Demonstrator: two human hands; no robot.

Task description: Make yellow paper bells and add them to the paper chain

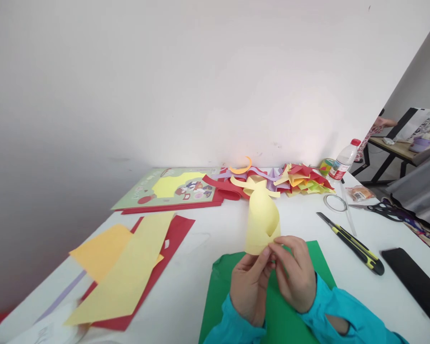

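A pale yellow paper piece (pixel 260 220), curled into a rounded, cone-like shape, is held upright above the table. My left hand (pixel 251 284) pinches its lower edge between thumb and fingers. Close beside it, my right hand (pixel 296 272) grips the overlapping lower right edge of the same paper with its fingertips. Under both hands lies a green sheet (pixel 222 282). Just behind the curled paper sit cut paper strips and folded shapes, partly hidden by it.
Yellow paper (pixel 129 272), orange paper (pixel 103 248) and red paper (pixel 179 234) lie at left. Behind them rests a printed pad (pixel 146 191). To the right are a utility knife (pixel 354 246), black case (pixel 415 282), scissors (pixel 383 210), tape roll (pixel 335 203) and bottle (pixel 344 160).
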